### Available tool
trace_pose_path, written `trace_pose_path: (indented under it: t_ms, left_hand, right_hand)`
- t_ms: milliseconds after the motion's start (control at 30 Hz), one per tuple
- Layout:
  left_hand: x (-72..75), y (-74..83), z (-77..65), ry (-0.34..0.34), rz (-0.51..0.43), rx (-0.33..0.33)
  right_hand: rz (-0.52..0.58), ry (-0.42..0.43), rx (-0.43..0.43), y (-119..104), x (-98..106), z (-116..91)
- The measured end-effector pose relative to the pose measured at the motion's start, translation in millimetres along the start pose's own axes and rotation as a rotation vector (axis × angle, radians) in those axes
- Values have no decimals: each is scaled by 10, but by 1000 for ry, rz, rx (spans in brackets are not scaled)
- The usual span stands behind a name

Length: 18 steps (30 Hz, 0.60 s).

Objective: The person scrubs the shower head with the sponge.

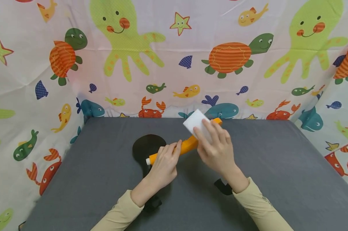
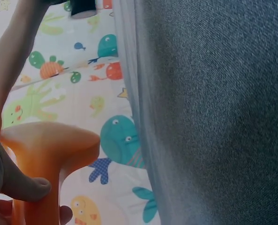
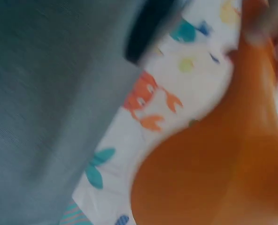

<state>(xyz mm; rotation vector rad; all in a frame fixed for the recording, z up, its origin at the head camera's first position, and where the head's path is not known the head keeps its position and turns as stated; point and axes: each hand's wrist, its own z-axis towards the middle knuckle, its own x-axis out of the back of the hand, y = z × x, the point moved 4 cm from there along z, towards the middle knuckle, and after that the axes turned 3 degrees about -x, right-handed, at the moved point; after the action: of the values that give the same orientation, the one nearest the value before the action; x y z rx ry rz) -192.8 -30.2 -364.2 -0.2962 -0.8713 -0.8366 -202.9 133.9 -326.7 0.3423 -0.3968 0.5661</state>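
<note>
In the head view, my left hand [image 1: 165, 162] grips the handle of an orange, long-handled tool [image 1: 188, 146] with a white end cap at its lower left. In the left wrist view, the thumb lies along the orange handle [image 2: 42, 164], which flares into a wider head. My right hand [image 1: 215, 144] holds a flat white sponge block [image 1: 195, 122] over the far part of the tool, its fingers spread across the block. The right wrist view shows the broad orange head [image 3: 214, 173] up close. The tool is held above the table, slanting up to the right.
A black paddle-shaped thing [image 1: 148, 146] with a round head lies on the grey table [image 1: 104, 179], its handle partly hidden behind my left forearm. A curtain [image 1: 174, 64] printed with sea animals hangs behind the table and on both sides.
</note>
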Motion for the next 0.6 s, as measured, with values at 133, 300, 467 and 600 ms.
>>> trace_pose_path:
  t_ms: [133, 300, 467, 600]
  left_hand:
    - [10, -13, 0, -11, 6, 21]
    - [-5, -29, 6, -14, 26, 24]
    - [-31, -31, 11, -8, 41, 18]
    - [-24, -26, 10, -20, 29, 34]
  right_hand:
    - [13, 44, -168, 152, 21, 34]
    - [15, 26, -1, -77, -85, -48]
    - [19, 13, 95, -156, -131, -89]
    - [36, 66, -60, 31, -70, -21]
